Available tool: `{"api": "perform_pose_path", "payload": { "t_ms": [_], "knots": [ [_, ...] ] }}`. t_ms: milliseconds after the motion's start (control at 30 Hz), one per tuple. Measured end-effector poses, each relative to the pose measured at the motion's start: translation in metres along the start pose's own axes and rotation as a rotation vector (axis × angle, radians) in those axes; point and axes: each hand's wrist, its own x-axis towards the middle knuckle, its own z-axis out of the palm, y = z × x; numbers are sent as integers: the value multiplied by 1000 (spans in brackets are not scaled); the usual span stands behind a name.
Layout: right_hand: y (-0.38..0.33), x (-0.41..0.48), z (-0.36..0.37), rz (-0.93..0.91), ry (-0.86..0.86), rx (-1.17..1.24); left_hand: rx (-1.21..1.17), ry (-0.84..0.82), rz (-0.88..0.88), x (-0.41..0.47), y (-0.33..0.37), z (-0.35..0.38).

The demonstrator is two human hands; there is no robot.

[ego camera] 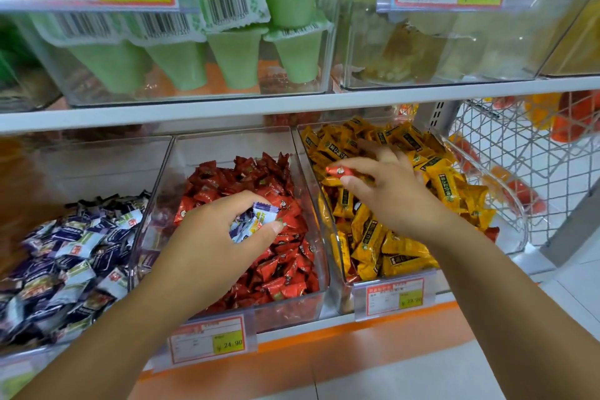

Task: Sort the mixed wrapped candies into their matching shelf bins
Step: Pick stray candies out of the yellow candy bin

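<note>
Two hands each grip a stray: at centre, your left hand (220,234) curls round purple candies (251,221) over the red bin (227,144), likely for the purple bin (97,159) lower left. Farther right, your right hand (393,195) pinches a red candy (340,170) above the yellow bin (334,269).

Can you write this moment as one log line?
left hand: holds purple candies over red bin | right hand: pinches red candy over yellow bin

Single head cam, close, looks fwd and down onto lower shelf bins (324,289).
</note>
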Motion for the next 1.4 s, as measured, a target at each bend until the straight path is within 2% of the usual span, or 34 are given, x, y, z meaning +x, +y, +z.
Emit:
{"api": "perform_pose_path", "payload": {
  "t_ms": [133,233,300,467,600,767,1133,1400],
  "knots": [
    [-13,0,-6,-86,127,114,77,-51,62,4,11,-1],
    [-23,2,2,-217,48,185,92,-36,68,5,15,-3],
    [-16,5,-4,-206,26,196,85,-15,58,2,12,-1],
    [4,7,5,-186,-71,-77,44,-50,11,-4,-4,8],
    [5,13,26,-290,-25,-301,-61,-53,-5,2,-3,7],
    [0,18,26,-267,16,-331,-93,-89,14,6,-2,10],
    [-4,32,38,-229,-26,-510,-103,-94,3,2,-8,6],
    [-3,29,38,-223,28,-484,-90,-103,-26,-3,-10,3]
  ]
}}
